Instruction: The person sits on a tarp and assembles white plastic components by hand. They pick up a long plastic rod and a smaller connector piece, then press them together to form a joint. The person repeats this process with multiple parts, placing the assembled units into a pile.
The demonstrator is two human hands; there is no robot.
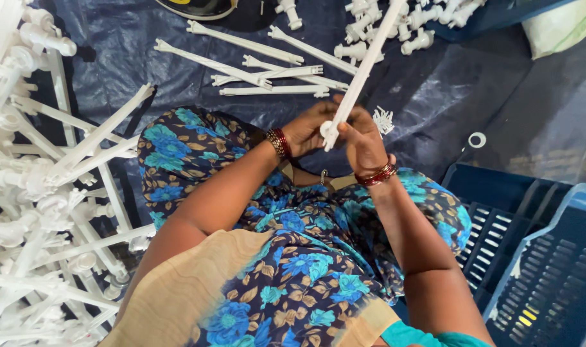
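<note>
While the person sat on the dark blue tarp [434,96], the left hand [309,128] and the right hand [363,144] were both closed around the lower end of a long white plastic rod [363,67], held above the lap. Loose white rods [267,71] lay on the tarp beyond it, and blue crates [537,257] stood to its right.

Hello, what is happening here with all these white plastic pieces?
A person sits on a dark blue sheet and holds one long white plastic rod upright with both hands. The left hand and the right hand grip its lower end, where a small white ring sits. More rods lie in front, a big pile at the left, and blue crates at the right.
</note>
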